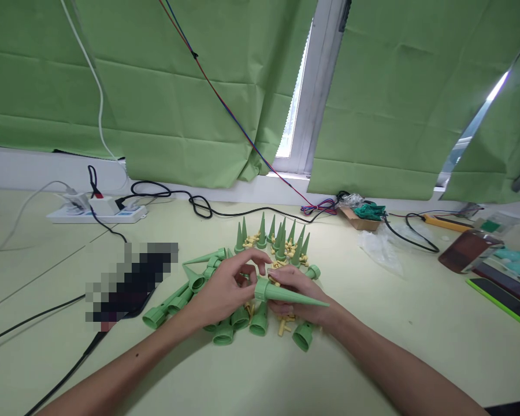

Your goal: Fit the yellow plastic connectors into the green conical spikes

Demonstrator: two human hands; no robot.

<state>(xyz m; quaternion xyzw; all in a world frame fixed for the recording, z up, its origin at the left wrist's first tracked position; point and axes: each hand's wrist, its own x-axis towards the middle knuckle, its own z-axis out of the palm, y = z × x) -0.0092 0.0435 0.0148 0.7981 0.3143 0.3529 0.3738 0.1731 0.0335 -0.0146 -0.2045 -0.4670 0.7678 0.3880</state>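
A green plant watering spike (290, 296) lies crosswise between my hands, its tapered point to the right and its ribbed collar to the left. My left hand (227, 284) is at the collar, thumb against it and fingers curled. My right hand (299, 287) is closed around the spike's body from behind; some of its fingers are hidden. Around and beneath my hands lie loose green spikes (223, 333) and small yellow valve pieces (283, 327). Behind them several green spikes (262, 232) stand upright with more yellow valves among them.
A white power strip (97, 215) with plugs and black cables sits at the back left, near a pixelated dark object (134, 280). To the right are a small cardboard box (359, 219), a plastic bag (379, 249), a dark reddish container (465, 251) and a green-edged phone (505, 300).
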